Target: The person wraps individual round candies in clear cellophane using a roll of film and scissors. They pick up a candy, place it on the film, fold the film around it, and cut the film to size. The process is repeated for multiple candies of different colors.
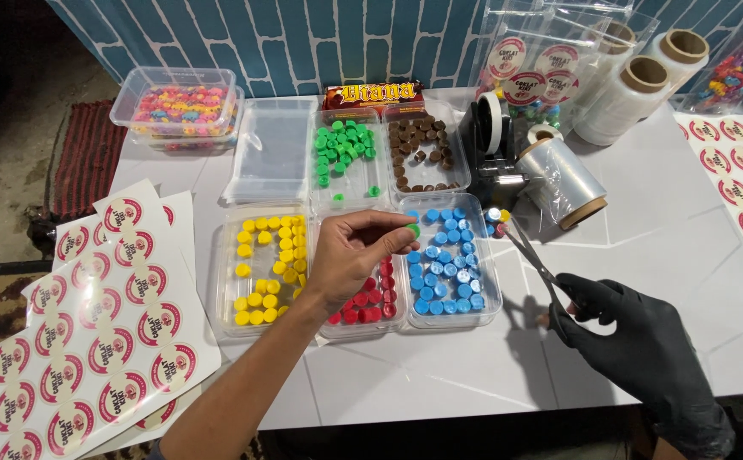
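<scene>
On the far left of the white surface [661, 247], sheets of round red and white stickers [99, 332] lay in a loose pile. Behind them stood a clear tub of mixed colourful candies [180, 106], and beside it an empty clear tray [271, 149]. Next came the little trays of round candies: a yellow tray [265, 264], a green tray [344, 153], a red tray [367, 302], a brown tray [422, 149] and a blue tray [448, 264].

The bare left hand [354, 255] hovered over the red and blue trays. Its fingers [393, 230] were pinched closed on one small green candy [414, 230], held up in the air just above the blue tray. It looked like the picking step, with one candy lifted out of its tray. The next move would need a steady hand and a soft grip, so the candy would not slip and fall among the wrong colour.

Further right, the right hand [635, 341] wore a black glove. Its fingers were closed around the handles of a pair of scissors [529, 255], with the blades pointing up toward a roll of clear wrap [563, 179] and a black tape holder [490, 140]. More rolls [635, 98] and bags of candy [533, 77] stood behind.
</scene>
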